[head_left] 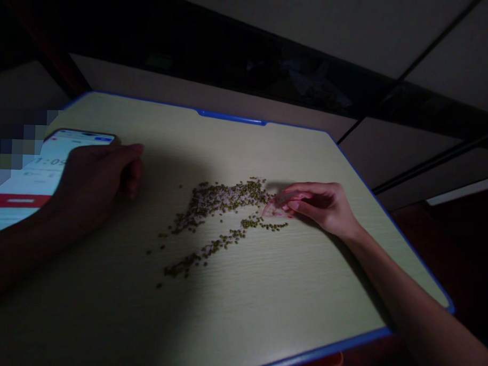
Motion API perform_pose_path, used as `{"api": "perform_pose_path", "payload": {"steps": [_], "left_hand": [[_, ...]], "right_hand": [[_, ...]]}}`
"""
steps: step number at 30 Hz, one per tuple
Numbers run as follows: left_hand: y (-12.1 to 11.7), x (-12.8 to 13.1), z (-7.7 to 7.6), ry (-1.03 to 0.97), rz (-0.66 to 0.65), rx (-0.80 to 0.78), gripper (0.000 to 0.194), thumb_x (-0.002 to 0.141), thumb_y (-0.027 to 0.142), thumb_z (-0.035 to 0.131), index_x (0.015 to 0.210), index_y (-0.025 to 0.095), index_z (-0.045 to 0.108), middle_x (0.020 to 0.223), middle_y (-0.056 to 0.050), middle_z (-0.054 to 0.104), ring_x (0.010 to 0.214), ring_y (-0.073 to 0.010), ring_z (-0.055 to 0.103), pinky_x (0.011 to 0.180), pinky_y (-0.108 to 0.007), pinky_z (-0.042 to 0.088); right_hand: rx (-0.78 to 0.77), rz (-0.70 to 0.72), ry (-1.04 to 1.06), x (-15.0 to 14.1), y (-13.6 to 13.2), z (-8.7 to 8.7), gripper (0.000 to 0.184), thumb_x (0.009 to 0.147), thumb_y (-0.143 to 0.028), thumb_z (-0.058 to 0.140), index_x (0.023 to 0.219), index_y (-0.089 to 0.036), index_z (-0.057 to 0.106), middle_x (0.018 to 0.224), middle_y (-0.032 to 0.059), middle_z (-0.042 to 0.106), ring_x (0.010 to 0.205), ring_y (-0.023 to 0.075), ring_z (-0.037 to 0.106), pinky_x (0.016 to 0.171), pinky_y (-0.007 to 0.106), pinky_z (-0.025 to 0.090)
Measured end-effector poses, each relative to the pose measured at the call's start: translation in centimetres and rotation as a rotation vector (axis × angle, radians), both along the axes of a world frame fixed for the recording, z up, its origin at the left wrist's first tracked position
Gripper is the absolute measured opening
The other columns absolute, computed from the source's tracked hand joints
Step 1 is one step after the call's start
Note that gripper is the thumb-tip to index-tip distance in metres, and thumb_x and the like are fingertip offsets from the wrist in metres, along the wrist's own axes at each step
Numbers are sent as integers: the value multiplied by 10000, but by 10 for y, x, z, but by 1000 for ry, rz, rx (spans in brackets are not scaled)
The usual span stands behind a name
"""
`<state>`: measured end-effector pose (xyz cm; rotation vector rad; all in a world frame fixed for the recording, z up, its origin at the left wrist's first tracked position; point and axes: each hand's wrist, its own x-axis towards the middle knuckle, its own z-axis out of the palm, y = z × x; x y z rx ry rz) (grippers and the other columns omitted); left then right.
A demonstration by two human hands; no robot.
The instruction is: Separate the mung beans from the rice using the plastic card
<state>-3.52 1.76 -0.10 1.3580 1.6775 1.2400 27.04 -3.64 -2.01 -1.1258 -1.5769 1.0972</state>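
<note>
Small green beans (252, 189), which look like mung beans, lie mixed with pale grains (223, 197) in a long heap on the table. A thinner line of beans (213, 247) runs nearer to me. At the right end of the heap, my right hand (321, 204) pinches a see-through plastic piece with pinkish marks (275, 208), its lower edge down among the beans. My left hand (104, 170) is loosely curled beside the heap, over the phone's right side, and I see nothing in it; its inner fingers are in shadow.
A lit phone (40, 170) lies on the left, partly covered by my left hand and forearm. The pale wood-grain table (288, 296) has a blue rim and a raised blue strip (232, 118) at its far edge. Cabinet fronts (421, 152) stand close behind.
</note>
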Motion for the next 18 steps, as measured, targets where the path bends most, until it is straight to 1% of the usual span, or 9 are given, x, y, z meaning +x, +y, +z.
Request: {"api": "perform_pose_path", "payload": {"steps": [7,11,15,18], "left_hand": [[1,0,-1,20,7,8,324,686,289,491,388,176,428,310,47,397,286,-57,355,330,-196,259],[0,-1,0,50,-7,-3,335,700,320,482,400,175,439,315,45,402,291,-57,362,336,-193,272],[0,0,-1,-1,13,-15,311,684,300,490,404,179,428,317,51,391,291,-61,354,322,-195,263],[1,0,-3,-24,9,10,297,662,311,511,408,181,428,331,55,405,295,-68,365,318,-200,270]], "right_hand": [[18,64,9,1,1,-1,249,682,-77,674,881,-218,724,725,-1,722,591,107,634,526,211,507],[19,35,8,0,0,-1,236,679,-82,678,871,-210,726,720,3,722,586,105,632,537,214,510],[14,17,8,-1,-1,-1,228,675,-92,680,867,-206,728,695,4,718,577,109,631,538,223,513],[8,-4,5,-2,-1,-1,230,669,-89,680,862,-205,729,697,2,722,584,111,636,546,225,516]]}}
